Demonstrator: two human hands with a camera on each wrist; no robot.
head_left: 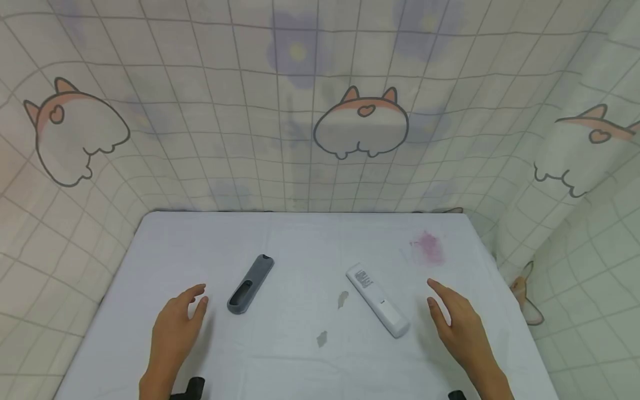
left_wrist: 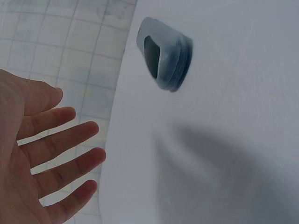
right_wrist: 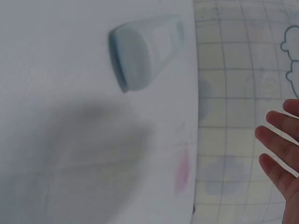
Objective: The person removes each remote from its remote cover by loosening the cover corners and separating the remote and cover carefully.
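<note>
On the white-covered table (head_left: 300,361), you are hovering your left hand (head_left: 175,328) with fingers spread and holding nothing just beside the grey remote (head_left: 251,283), while your right hand (head_left: 457,325), equally open and empty, is hanging near the white remote (head_left: 378,300). Both remotes are lying flat and well apart, so a hasty sideways reach risks nudging either one across the smooth cloth rather than gripping it. You are working with two remotes, two hands, one pink stain (head_left: 427,247) and two small grey marks (head_left: 342,299).

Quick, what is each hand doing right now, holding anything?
Left hand: open, holding nothing, beside the grey remote.
Right hand: open, holding nothing, beside the white remote.
</note>
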